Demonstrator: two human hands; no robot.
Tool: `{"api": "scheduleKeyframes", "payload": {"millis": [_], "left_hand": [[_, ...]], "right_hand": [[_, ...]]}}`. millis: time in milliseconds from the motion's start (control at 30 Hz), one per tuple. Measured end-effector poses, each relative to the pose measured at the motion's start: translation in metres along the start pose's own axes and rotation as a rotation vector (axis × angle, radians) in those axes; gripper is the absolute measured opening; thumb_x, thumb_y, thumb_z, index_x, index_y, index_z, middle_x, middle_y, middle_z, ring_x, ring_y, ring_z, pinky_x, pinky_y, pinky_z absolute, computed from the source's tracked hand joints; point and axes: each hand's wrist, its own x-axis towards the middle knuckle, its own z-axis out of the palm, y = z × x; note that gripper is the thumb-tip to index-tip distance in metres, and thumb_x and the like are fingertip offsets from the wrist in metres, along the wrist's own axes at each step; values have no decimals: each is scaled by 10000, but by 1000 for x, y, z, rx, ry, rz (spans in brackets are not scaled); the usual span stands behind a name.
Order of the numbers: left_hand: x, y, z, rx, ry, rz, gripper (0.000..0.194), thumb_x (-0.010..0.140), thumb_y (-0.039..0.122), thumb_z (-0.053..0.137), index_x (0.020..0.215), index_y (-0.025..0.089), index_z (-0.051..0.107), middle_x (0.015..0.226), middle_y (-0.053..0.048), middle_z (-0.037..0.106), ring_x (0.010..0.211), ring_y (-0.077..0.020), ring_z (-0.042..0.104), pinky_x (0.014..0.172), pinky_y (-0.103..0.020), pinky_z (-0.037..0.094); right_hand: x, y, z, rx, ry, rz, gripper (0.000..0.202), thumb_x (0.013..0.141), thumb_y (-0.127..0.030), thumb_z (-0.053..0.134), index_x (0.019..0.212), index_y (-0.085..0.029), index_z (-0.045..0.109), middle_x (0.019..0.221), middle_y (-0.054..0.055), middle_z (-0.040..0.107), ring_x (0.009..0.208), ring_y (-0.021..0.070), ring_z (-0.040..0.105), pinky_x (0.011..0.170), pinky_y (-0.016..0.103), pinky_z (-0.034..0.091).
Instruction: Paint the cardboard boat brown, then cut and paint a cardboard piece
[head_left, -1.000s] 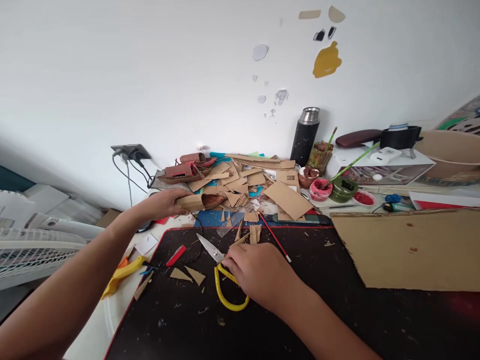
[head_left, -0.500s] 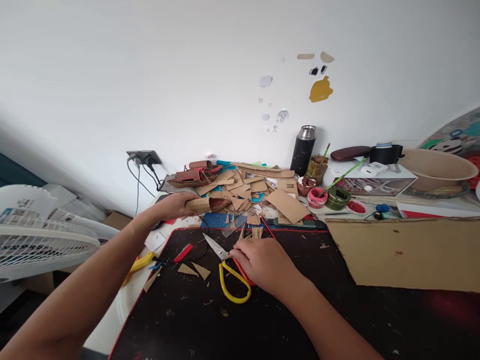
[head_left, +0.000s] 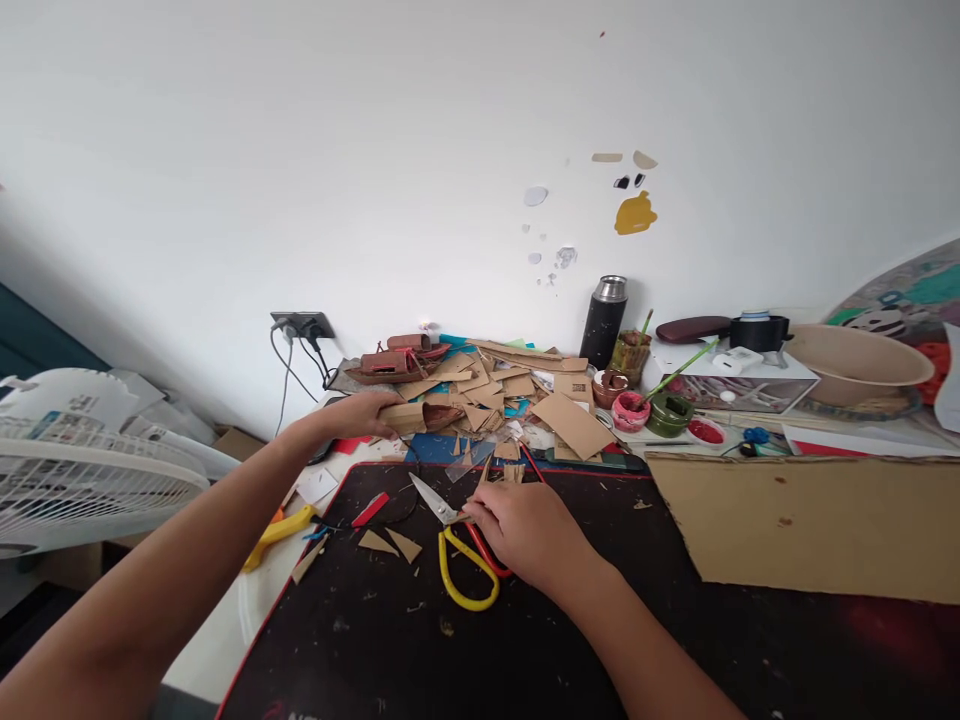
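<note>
Scissors (head_left: 441, 510) lie on the black mat (head_left: 360, 630), right of its back-left corner, with the blades together and pointing towards that corner of the desk (head_left: 259, 590). Compared with a second ago, the right hand (head_left: 529, 525) has slid a little to the right of the pivot, so the red handle (head_left: 489, 550), hidden then, now shows beside the yellow loop. I judge that the scissors lie loose there and are not being worked for cutting. The right hand's fingers curl inward with thumb and forefinger close together; a small tan sliver (head_left: 466, 518) shows at their tips, but I cannot tell whether it is pinched or only lies behind them. The left hand (head_left: 367, 412), by contrast, has kept its place towards the back-left of the desk, thumb and fingers closed around the near-left end of a tan cardboard piece (head_left: 405, 418) with a brown, hollow-looking far end. That piece sits just beyond the mat's back edge, in front of a heap of cardboard scraps (head_left: 484, 385). A red-handled cutter (head_left: 370, 510) and two cardboard triangles (head_left: 405, 545) lie between the scissors and the mat's left edge, where they were.
</note>
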Motion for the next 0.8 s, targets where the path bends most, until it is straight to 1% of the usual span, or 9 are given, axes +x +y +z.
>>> {"api": "scheduleKeyframes", "payload": {"millis": [167, 300, 367, 433, 500, 600, 667, 700, 800], "left_hand": [[-7, 10, -4, -66, 42, 8, 493, 719, 454, 748, 1142, 202, 738, 1115, -109, 779, 988, -333, 702, 832, -364, 511], [-17, 14, -12, -133, 159, 47, 570, 755, 473, 791, 1270, 234, 745, 1275, -113, 775, 1107, -352, 707, 924, -385, 523], [-24, 19, -18, -128, 242, 89, 585, 795, 475, 783, 1333, 249, 733, 1363, -110, 748, 1195, -363, 686, 996, -409, 514], [-32, 29, -21, -119, 327, 105, 615, 809, 494, 787, 1375, 260, 724, 1392, -111, 736, 1255, -382, 662, 1054, -440, 498], [-40, 45, -20, -162, 358, 150, 660, 813, 532, 806, 1409, 265, 711, 1424, -106, 721, 1286, -384, 650, 1079, -437, 497], [-50, 72, -8, -185, 355, 225, 719, 834, 556, 811, 1475, 262, 671, 1388, -105, 732, 1221, -374, 681, 1004, -416, 552], [-52, 89, 4, -151, 340, 292, 717, 873, 543, 791, 1524, 291, 626, 1422, -98, 706, 1240, -362, 666, 1059, -450, 534], [-52, 95, 11, -138, 324, 317, 703, 910, 519, 761, 1559, 314, 584, 1475, -96, 670, 1298, -355, 637, 1112, -468, 506], [-44, 110, 34, -131, 387, 374, 641, 940, 474, 735, 1534, 281, 587, 1522, -127, 620, 1383, -353, 585, 1185, -504, 459]], "right_hand": [[-1, 0, 1, 18, 6, -12, 284, 1134, -330, 531, 1059, -178, 759, 1064, 89, 836, 992, 260, 784, 719, 314, 388], [-2, 1, 2, 105, 39, -10, 251, 1114, -324, 570, 1036, -188, 766, 996, 73, 835, 918, 239, 773, 692, 307, 362], [-2, 2, 4, 186, 85, -15, 229, 1099, -310, 594, 1005, -193, 767, 961, 64, 830, 884, 223, 760, 685, 299, 357], [-2, 4, 6, 284, 146, -13, 219, 1086, -307, 610, 972, -201, 764, 904, 52, 817, 830, 207, 738, 671, 292, 350], [-2, 8, 8, 396, 218, -7, 216, 1075, -322, 618, 952, -212, 757, 835, 35, 791, 776, 193, 708, 656, 285, 347], [-1, 15, 8, 559, 318, 27, 268, 1070, -401, 602, 918, -224, 736, 716, 8, 717, 667, 176, 641, 618, 280, 344], [1, 21, 7, 681, 367, 65, 342, 1072, -487, 571, 896, -227, 710, 645, -7, 659, 577, 164, 578, 581, 280, 345], [2, 24, 7, 760, 389, 79, 365, 1070, -524, 558, 906, -229, 697, 632, -11, 649, 549, 161, 558, 566, 278, 353], [6, 32, 8, 979, 415, 102, 450, 1054, -623, 539, 865, -229, 646, 611, -18, 620, 503, 147, 506, 534, 271, 373]]}}
